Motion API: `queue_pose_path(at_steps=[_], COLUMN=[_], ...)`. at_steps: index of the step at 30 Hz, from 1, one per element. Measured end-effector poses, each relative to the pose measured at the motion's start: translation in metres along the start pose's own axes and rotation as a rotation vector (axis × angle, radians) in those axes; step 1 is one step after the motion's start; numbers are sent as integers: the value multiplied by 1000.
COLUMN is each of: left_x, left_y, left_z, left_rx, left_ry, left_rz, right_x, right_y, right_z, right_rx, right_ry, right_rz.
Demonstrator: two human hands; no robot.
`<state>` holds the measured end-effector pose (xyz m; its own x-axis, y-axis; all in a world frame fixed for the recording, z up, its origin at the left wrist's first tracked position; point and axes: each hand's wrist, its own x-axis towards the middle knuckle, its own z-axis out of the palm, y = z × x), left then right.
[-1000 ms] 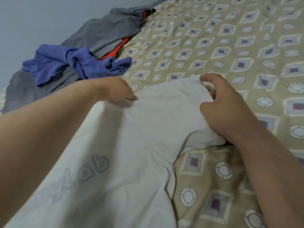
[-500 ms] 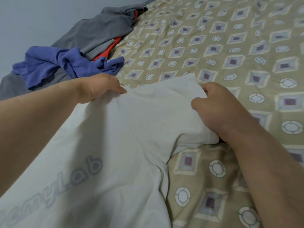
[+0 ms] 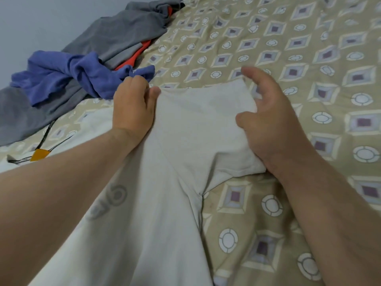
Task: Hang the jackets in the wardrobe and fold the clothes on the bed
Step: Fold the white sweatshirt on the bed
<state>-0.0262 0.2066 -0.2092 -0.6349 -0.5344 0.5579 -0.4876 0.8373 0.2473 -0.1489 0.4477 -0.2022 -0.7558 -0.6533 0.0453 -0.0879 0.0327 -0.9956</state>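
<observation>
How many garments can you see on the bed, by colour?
White: 2, the T-shirt being folded and a piece with an orange patch
Blue: 1, a crumpled garment
Grey with red-orange trim: 1, a heap, possibly more than one piece
Total: 4

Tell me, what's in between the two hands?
One sleeve of the white T-shirt lies spread out between the left hand and the right hand. The head view shows it.
</observation>
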Motion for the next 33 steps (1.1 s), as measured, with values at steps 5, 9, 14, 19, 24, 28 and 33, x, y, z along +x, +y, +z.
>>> queue_pose_path(at_steps=[5,9,14,19,24,28,33], left_x=[-2,-9,-92,-133,-124,-129,-141], left_y=[-6,12,61,84,87,97,121], left_z=[15,-1,-35,-48,-52,-60,-63], left_rx=[234,148,-117,96,86,-1,-90], left_ry=[-140,-109,-441,-674,-764,-701,-326], left_rz=[-19,40,27,67,44,142,159], right_x=[6,7,4,4,3,3,-1], right_y=[6,12,8,7,-6,-11,-36], right_z=[-3,-9,-7,-12,-27,-30,-49], right_rx=[-161,-242,-132,-145,-232,-436,-797], right_ry=[-22,-24,-22,-221,-264,-244,-236], right_rz=[106,163,132,145,161,190,217])
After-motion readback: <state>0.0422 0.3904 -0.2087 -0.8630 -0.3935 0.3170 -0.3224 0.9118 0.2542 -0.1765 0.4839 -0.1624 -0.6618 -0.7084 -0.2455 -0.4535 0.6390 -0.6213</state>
